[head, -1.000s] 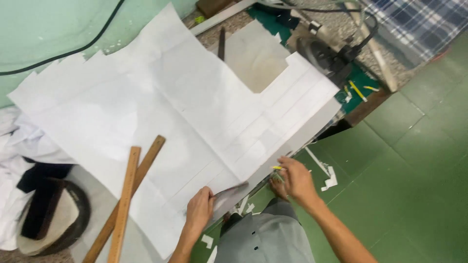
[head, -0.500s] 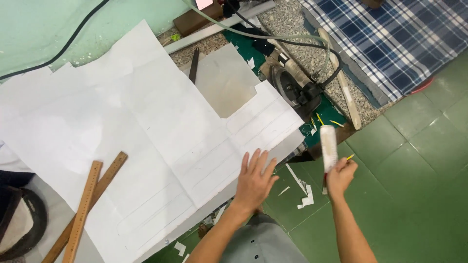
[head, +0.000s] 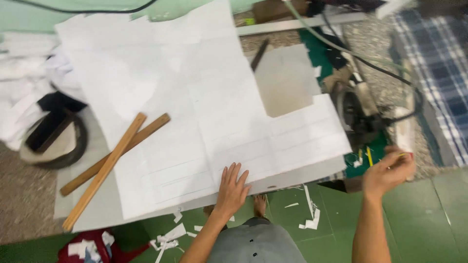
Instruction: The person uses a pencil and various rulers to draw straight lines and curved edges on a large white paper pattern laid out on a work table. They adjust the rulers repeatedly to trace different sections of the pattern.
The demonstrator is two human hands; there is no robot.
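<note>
A large white paper sheet lies spread over a low board, with a rectangular notch cut into its far right side. My left hand lies flat on the sheet's near edge, fingers spread, holding nothing. My right hand is raised out to the right, off the sheet, above the green floor. Its fingers are closed on a blurred white strip that stands up from the hand. Something small and yellow shows at the fingertips.
Two wooden rulers lie crossed on the sheet's left part. A power tool with cables sits right of the sheet, beside a plaid cloth. Paper scraps litter the green floor. White cloth and a dark ring lie at left.
My left hand let go of a grey paper piece and now lies flat on the sheet's edge. My right hand swung out to the right, carrying the white strip. The view shifted left.
</note>
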